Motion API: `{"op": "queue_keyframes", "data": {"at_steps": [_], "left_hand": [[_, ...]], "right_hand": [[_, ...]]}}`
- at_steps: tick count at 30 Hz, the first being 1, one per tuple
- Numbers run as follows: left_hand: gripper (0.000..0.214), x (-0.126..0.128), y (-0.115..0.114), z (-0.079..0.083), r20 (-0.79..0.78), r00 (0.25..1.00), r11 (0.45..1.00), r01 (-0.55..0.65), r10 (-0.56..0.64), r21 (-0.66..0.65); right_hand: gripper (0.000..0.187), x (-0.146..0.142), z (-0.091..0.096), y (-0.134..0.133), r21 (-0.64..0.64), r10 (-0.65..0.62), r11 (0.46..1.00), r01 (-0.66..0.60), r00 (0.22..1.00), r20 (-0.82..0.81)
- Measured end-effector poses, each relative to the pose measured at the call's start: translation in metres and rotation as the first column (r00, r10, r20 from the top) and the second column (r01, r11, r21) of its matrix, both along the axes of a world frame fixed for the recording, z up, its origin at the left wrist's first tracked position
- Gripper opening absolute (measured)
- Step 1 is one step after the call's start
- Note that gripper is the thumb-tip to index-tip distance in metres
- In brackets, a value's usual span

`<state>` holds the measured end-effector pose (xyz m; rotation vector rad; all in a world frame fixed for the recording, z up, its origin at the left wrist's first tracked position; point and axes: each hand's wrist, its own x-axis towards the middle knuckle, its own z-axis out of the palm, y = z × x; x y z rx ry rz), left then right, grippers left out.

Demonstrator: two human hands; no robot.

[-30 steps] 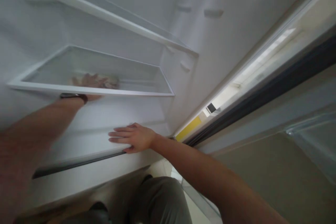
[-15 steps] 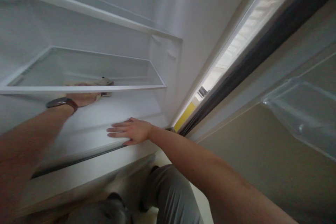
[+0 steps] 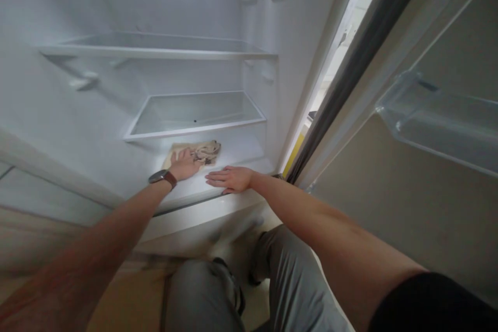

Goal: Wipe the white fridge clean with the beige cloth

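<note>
On the white floor (image 3: 243, 153) of a fridge, my left hand (image 3: 183, 164) presses down on a crumpled beige cloth (image 3: 206, 151), fingers bent over it. The cloth bunches up to the right of the fingers, and part of its underside is hidden. A watch (image 3: 160, 176) with a brown strap sits on my left wrist. My right hand (image 3: 230, 179) lies flat near the front edge of the same floor, fingers stretched out and holding nothing. A small gap separates it from the cloth.
Just above the hands is a low glass shelf (image 3: 194, 109) with a white frame, and a second shelf (image 3: 163, 53) above that. At right the fridge door (image 3: 389, 192) stands open, carrying a clear door bin (image 3: 447, 124). My knees (image 3: 295, 270) are below.
My left hand and the cloth have come forward from beneath the low glass shelf into plain sight. My right hand stays flat by the front edge. The view has turned left.
</note>
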<state>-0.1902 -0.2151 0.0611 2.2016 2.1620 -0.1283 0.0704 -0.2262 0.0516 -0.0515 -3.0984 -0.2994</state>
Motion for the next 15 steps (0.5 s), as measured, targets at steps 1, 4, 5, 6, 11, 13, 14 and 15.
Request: {"op": "queue_keyframes", "data": {"at_steps": [1,4,5,6,11,13,14,15], "left_hand": [[0.071,0.002,-0.003,-0.001,-0.001,1.000,1.000,-0.007,0.007,-0.015],[0.073,0.008,-0.007,0.000,0.014,1.000,0.999,-0.008,0.009,-0.043],[0.073,0.009,-0.006,0.002,0.022,1.000,0.999,-0.001,0.002,-0.045],[0.073,0.010,-0.005,0.004,0.027,1.000,0.999,0.004,-0.003,-0.044],[0.069,0.014,0.012,0.013,0.050,0.999,0.999,-0.006,0.007,-0.033],[0.069,0.014,0.022,0.013,0.066,0.998,1.000,-0.011,0.012,-0.013],[0.069,0.014,0.029,0.013,0.072,0.997,1.000,-0.019,0.019,0.001],[0.070,0.014,0.035,0.012,0.076,0.997,1.000,-0.028,0.027,0.014]], "right_hand": [[0.061,0.001,0.000,0.000,-0.003,0.006,1.000,-0.006,1.000,-0.008],[0.061,0.001,0.001,-0.001,-0.005,0.011,1.000,-0.011,1.000,-0.016],[0.061,0.000,0.001,-0.001,-0.006,0.007,1.000,-0.007,1.000,-0.013],[0.062,0.000,0.002,-0.001,-0.007,0.000,1.000,0.000,1.000,-0.009],[0.064,-0.002,0.003,-0.001,-0.011,-0.015,1.000,0.015,1.000,-0.001],[0.064,-0.002,0.003,-0.001,-0.006,-0.015,1.000,0.015,1.000,-0.001],[0.064,-0.002,0.003,-0.001,0.002,-0.015,1.000,0.015,1.000,-0.001],[0.064,-0.002,0.003,-0.001,0.013,-0.014,1.000,0.014,1.000,0.000]]}}
